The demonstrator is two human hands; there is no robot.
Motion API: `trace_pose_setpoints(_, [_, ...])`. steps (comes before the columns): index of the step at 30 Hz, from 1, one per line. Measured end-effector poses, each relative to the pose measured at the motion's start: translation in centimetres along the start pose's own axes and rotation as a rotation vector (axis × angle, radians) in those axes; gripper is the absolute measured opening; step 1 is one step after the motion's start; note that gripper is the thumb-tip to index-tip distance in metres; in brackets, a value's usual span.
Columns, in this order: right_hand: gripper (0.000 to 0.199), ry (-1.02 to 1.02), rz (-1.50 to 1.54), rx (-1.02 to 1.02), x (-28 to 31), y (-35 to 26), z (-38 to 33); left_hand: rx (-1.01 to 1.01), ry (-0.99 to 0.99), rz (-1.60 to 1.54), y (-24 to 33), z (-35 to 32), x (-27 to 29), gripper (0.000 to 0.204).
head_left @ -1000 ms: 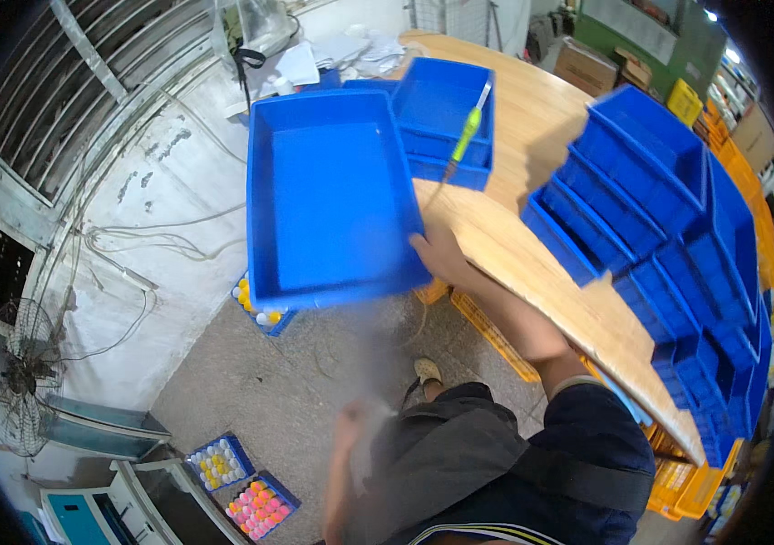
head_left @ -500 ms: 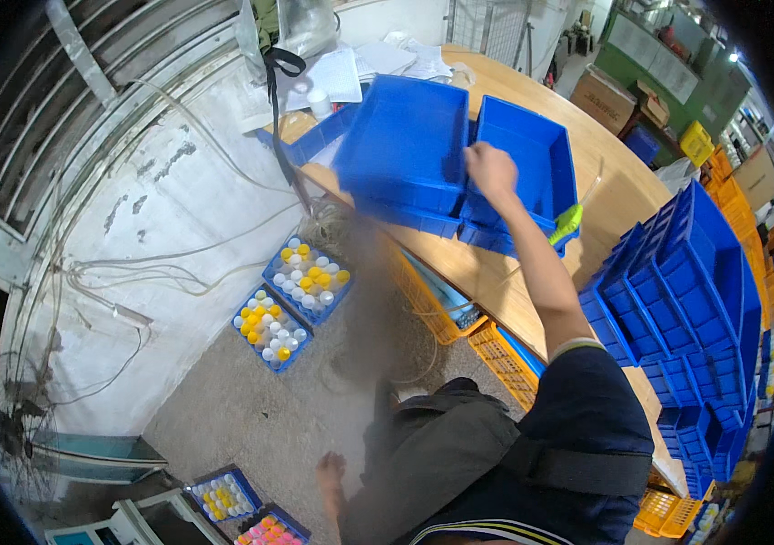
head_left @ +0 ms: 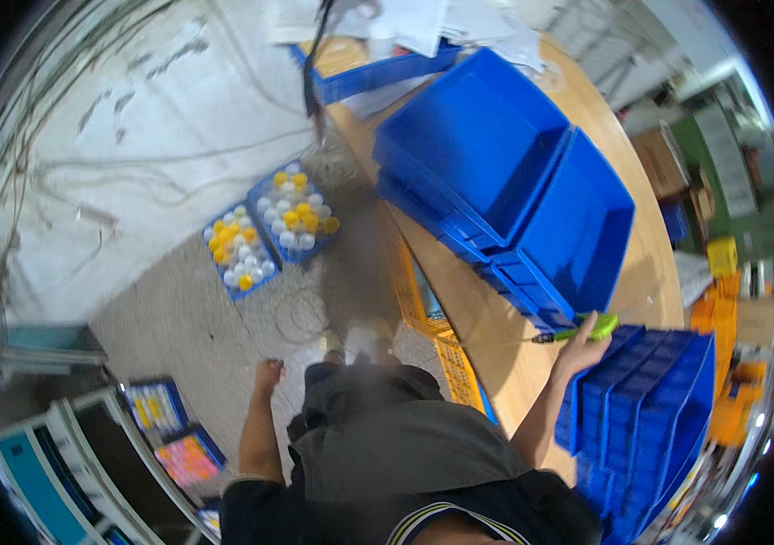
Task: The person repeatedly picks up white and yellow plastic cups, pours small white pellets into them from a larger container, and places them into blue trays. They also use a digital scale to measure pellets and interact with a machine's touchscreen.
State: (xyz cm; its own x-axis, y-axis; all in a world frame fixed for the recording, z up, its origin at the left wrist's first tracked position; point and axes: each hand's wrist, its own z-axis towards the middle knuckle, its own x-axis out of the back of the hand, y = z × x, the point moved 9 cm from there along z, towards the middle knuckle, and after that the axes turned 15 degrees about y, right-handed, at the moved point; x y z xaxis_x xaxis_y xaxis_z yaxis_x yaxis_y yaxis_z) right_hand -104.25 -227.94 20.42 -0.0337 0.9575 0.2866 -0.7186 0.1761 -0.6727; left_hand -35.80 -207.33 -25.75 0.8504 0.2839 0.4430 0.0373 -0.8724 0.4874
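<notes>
At the right-hand edge of the table, my right hand (head_left: 577, 349) is closed around a bright green air blow gun (head_left: 601, 325). A thin hose (head_left: 496, 342) runs left from its black fitting across the tabletop. Just beyond this hand stand two blue plastic bins side by side, a left bin (head_left: 496, 127) raised on others and a right bin (head_left: 577, 227); both look bare inside. My left hand (head_left: 269, 374) hangs low over the floor beside my body, fingers curled, with nothing visible in it.
A stack of blue bins (head_left: 645, 400) stands close right of my right hand. Two blue crates of white and yellow capped pieces (head_left: 240, 250) (head_left: 294, 209) sit on the floor by the wall. Orange crates (head_left: 414, 286) are under the table edge; papers (head_left: 405, 23) lie at the back.
My right hand has left the rim between the two bins and come nearer, taking hold of the green blow gun. My left hand is raised slightly. The view has shifted.
</notes>
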Motion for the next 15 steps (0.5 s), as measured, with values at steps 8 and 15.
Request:
trace_pose_setpoints(8, [0.060,-0.743,0.962,-0.157,-7.8,-18.2,-5.5,0.041,-0.004,-0.078,5.6,0.0,-4.9,0.037])
trace_pose_setpoints(15, [0.052,-2.164,-0.342,0.398,-16.0,-11.7,-42.5,0.242,0.049,-0.444,9.2,9.7,-10.1,0.029])
